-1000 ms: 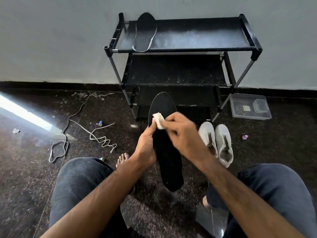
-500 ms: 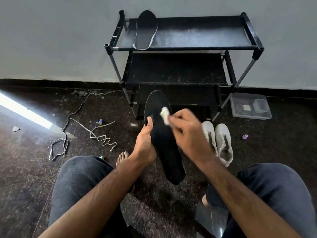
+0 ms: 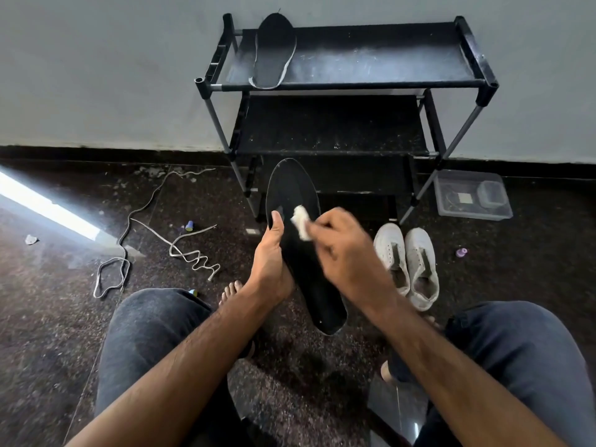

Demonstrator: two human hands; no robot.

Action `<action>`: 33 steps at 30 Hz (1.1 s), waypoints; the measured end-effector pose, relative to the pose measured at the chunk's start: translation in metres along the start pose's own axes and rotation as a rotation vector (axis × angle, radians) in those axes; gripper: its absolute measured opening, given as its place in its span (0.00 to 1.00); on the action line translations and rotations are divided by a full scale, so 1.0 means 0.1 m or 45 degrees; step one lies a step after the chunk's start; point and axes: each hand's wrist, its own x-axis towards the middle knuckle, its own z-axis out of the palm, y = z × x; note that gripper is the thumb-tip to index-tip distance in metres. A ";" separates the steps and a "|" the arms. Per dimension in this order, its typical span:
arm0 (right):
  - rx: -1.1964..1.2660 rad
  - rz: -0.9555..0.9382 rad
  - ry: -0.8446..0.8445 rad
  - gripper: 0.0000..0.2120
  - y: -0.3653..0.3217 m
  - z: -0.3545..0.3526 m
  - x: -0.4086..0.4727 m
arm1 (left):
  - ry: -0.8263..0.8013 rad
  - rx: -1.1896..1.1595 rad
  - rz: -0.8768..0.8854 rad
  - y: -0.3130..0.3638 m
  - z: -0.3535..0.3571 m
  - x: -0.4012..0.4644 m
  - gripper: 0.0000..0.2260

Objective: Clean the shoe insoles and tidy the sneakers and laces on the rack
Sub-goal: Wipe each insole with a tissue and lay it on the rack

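My left hand [image 3: 271,262] grips a black insole [image 3: 292,188] by its left edge, thumb on top, holding it up in front of the rack. My right hand [image 3: 345,250] pinches a small white wipe [image 3: 300,224] and presses it on the insole's upper half. A second black insole [image 3: 273,51] lies on the top shelf of the black shoe rack [image 3: 371,83], at its left end. Two white sneakers [image 3: 407,262] without laces stand side by side on the floor right of my hands. Two white laces [image 3: 190,250] lie loose on the dark floor at the left.
A clear plastic box [image 3: 471,199] sits on the floor by the rack's right leg. Small bits lie about: a blue-yellow piece [image 3: 189,224], a purple piece [image 3: 461,252], a grey scrap [image 3: 31,239]. My knees in dark trousers fill the foreground; a bare foot [image 3: 232,290] shows between them.
The right hand with the wipe has slid back and forth across the insole's upper part, and the insole has tilted slightly with its toe end moving left.
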 end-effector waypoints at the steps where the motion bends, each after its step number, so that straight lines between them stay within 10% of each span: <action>1: 0.010 -0.047 -0.075 0.11 -0.07 0.09 -0.04 | 0.023 0.000 -0.015 -0.01 0.01 -0.01 0.33; 13: 0.030 0.278 0.267 0.09 0.22 -0.19 0.06 | -0.065 0.037 0.126 0.06 -0.04 0.02 0.33; 19: 0.141 -0.059 -0.109 0.14 -0.02 0.11 -0.03 | -0.039 0.073 -0.024 0.04 0.01 0.07 0.39; 29: 0.064 0.206 0.224 0.09 0.21 -0.11 0.08 | -0.023 0.067 0.066 0.03 0.01 0.17 0.33; 33: 0.024 0.042 -0.039 0.13 0.08 0.13 0.01 | 0.001 0.064 -0.013 0.05 0.00 0.18 0.37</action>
